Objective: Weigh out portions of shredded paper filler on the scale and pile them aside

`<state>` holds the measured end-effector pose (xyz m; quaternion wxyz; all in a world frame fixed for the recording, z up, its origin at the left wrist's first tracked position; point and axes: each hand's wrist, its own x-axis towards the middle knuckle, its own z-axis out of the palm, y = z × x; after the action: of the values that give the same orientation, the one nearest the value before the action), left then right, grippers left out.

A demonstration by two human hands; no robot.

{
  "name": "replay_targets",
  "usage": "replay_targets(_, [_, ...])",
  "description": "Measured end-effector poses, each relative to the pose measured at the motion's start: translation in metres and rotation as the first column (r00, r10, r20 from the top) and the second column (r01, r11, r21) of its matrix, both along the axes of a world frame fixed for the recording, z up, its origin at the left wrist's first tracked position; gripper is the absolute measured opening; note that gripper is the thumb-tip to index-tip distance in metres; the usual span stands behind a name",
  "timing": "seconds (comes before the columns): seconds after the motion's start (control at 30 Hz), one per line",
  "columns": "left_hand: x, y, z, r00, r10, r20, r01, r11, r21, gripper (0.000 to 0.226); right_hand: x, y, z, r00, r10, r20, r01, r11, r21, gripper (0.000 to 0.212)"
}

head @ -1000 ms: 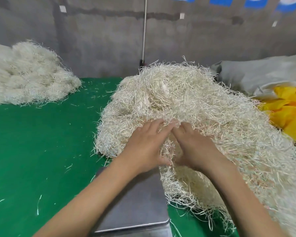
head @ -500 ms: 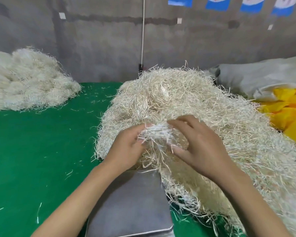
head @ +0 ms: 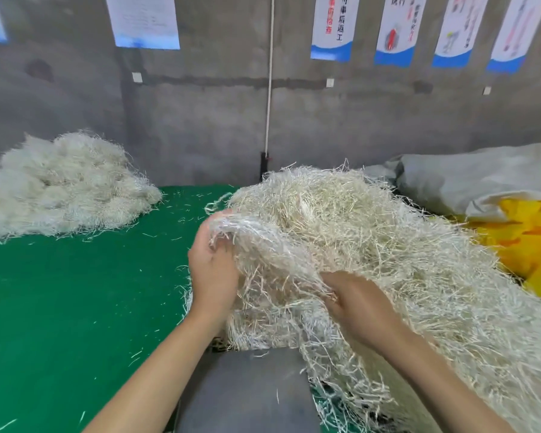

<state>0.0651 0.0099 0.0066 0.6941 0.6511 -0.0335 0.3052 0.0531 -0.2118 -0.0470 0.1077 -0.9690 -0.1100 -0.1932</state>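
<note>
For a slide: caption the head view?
Left hand and right hand grip a shredded-paper clump at the heap by the scale.

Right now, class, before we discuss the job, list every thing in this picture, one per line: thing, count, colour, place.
main heap: one, cream, centre to right, near edge at the scale
tuft: one, paler white, held up at the heap's near-left edge
side pile: one, white, far left
table cover: one, green, strewn with stray shreds
scale platform: one, grey metal, bottom centre
sack: one, whitish grey, far right
yellow sheeting: one bundle, right edge, below the sack
posters: six, white with blue bottoms, high on the wall
cord: one, white, hanging down the wall
wall: grey concrete, behind
left hand: grips the tuft's upper end
right hand: grips its lower end
</note>
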Motion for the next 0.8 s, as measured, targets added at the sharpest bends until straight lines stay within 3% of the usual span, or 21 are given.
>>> replay_targets(0.1, [0.013,0.012,0.012,0.974,0.027,-0.227,-0.078,0.973,-0.217,0.048,-0.007,-0.017,-0.007,0.997,-0.068,-0.040,0.065,0.995,-0.070,0.043])
replay_targets(0.23, [0.009,0.016,0.027,0.951,0.001,-0.308,-0.079,0.967,-0.240,0.031,-0.018,-0.033,0.004,0.978,-0.146,-0.150,0.111,0.969,-0.222,0.039])
replay_targets(0.27, [0.006,0.016,0.032,0.944,-0.062,-0.323,-0.048,0.946,-0.322,0.026,-0.020,-0.034,0.010,0.975,-0.125,-0.181,0.085,0.973,-0.217,0.037])
replay_targets(0.33, [0.006,0.017,0.036,0.899,-0.281,-0.337,0.057,0.836,-0.545,0.040,-0.030,-0.031,0.030,0.958,-0.066,-0.279,0.015,0.983,-0.183,0.042])
replay_targets(0.4, [0.005,0.017,0.037,0.866,-0.371,-0.336,0.103,0.789,-0.606,0.048,-0.045,-0.030,0.056,0.940,-0.022,-0.340,-0.025,0.991,-0.135,0.058])
replay_targets(0.53, [-0.002,0.013,0.041,0.864,-0.414,-0.287,0.148,0.753,-0.641,0.014,-0.090,-0.029,0.117,0.994,0.057,-0.091,-0.055,0.998,0.026,0.074])
replay_targets(0.6, [-0.007,0.009,0.047,0.863,-0.375,-0.337,0.074,0.755,-0.652,0.018,-0.104,-0.022,0.133,0.995,0.065,0.069,-0.073,0.990,0.124,0.079])
replay_targets(0.67, [-0.009,0.006,0.051,0.854,-0.367,-0.369,0.030,0.743,-0.669,0.027,-0.099,-0.003,0.132,0.989,0.108,0.101,-0.122,0.982,0.141,0.090])
replay_targets(0.77, [-0.014,-0.002,0.057,0.800,-0.487,-0.351,0.075,0.661,-0.746,0.059,-0.067,0.038,0.101,0.959,0.224,-0.172,-0.196,0.966,0.166,0.118])
replay_targets(0.8, [-0.013,-0.003,0.056,0.790,-0.505,-0.348,0.068,0.635,-0.769,0.066,-0.054,0.049,0.088,0.937,0.230,-0.262,-0.181,0.963,0.199,0.119])
